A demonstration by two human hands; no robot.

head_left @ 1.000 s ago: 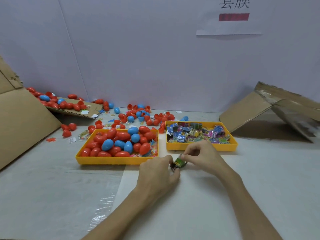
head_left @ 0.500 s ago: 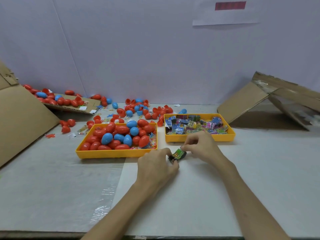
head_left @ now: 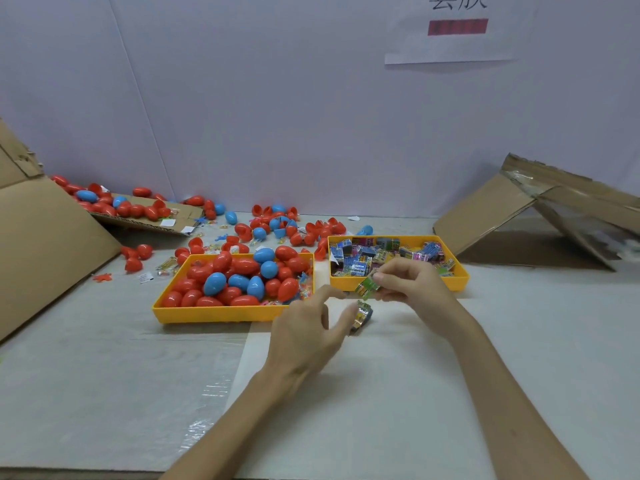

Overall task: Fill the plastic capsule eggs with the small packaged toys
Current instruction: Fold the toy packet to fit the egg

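Eggs (head_left: 244, 266) sit heaped in the left tray (head_left: 207, 315) — within easy reach, I'd judge. My left hand (head_left: 308, 334) hovers, fingers spread and holding nothing, thumb beside a packet (head_left: 362, 318) lying on the worktop (head_left: 450, 375). My right hand (head_left: 412, 282), forearm angled in, pinches a green packet (head_left: 367, 288) just before the toy tray (head_left: 457, 282).

cam: head-worn | faces: forward, downward onto table (head_left: 104, 375) toward back wall (head_left: 277, 116) | range: close | views: one
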